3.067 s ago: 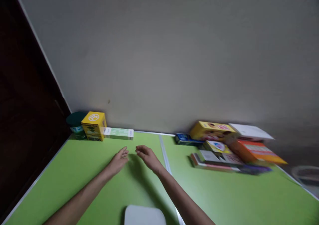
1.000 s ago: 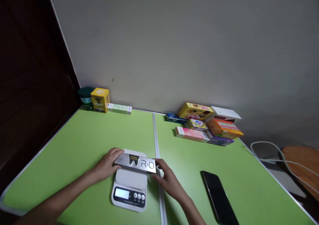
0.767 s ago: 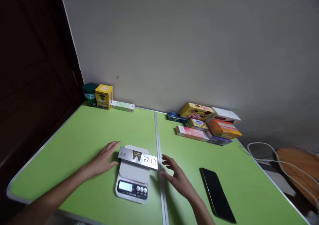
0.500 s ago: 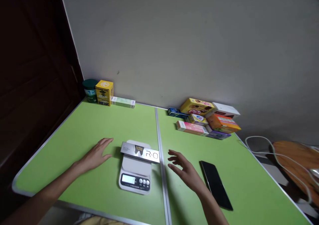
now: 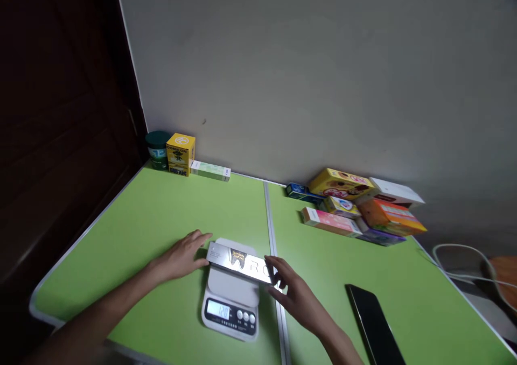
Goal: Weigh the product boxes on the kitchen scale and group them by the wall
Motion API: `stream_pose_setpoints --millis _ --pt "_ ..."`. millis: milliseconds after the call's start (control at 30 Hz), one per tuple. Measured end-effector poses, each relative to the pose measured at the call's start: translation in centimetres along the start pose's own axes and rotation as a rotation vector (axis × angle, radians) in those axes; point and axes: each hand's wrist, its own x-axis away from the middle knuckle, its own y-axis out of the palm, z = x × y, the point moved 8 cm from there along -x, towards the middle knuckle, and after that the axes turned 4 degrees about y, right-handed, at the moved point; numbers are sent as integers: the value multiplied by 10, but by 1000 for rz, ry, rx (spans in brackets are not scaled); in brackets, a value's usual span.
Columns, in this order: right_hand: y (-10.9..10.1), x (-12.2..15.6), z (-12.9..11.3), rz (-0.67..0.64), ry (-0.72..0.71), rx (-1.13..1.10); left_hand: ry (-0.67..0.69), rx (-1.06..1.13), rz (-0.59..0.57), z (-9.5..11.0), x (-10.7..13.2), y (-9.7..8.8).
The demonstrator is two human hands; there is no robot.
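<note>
A long silver toothpaste box (image 5: pixel 238 261) with a tooth emblem lies across a white kitchen scale (image 5: pixel 230 314), whose lit display seems to read 120. At the box's left end, my left hand (image 5: pixel 183 256) has thumb and fingers apart, with the tips close to the end; whether they touch it I cannot tell. My right hand (image 5: pixel 293 289) has its fingers and thumb closed about the right end of the box, covering the last printed letter.
Right of my right hand lies a black phone (image 5: pixel 375 324). A pile of cartons (image 5: pixel 347 184) stands by the wall, with a pink-and-white carton (image 5: pixel 331 222) in front. A green-lidded tub (image 5: pixel 157 149), a yellow box (image 5: pixel 180 155) and a pale green carton (image 5: pixel 210 170) stand back left. A metal seam (image 5: pixel 271 230) crosses the table.
Both hands have moved inward to the ends of the toothpaste box, and the right has closed on its end. The scale's display now shows digits. The whole view has shifted slightly.
</note>
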Motion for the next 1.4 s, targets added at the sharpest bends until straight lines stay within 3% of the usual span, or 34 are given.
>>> stream_pose_setpoints --millis 133,267,400,500,600,700,833,1033,1400 --pt "-2 -8 -5 -17 -47 38 43 44 -48 6 -13 2" --pt "-19 -41 -20 33 -166 52 100 49 80 6 -35 -28" --pt "-30 -122 -33 107 -202 92 74 -27 335 -17 -78 -74" --pt "-22 -196 -35 132 -141 126 -12 -163 488 -42 -112 -96" --pt "-10 -253 -35 148 -126 139 -68 -222 560 -59 -138 -98" --pt "-4 -286 -33 166 -133 133 -26 -269 519 -64 -158 -83" --pt "0 -306 -29 209 -135 111 64 -347 431 -68 -176 -66" --pt "6 -318 -25 305 -84 89 33 -398 495 -81 -185 -73" --pt "6 -317 -33 312 -60 50 68 -450 467 -78 -191 -81"
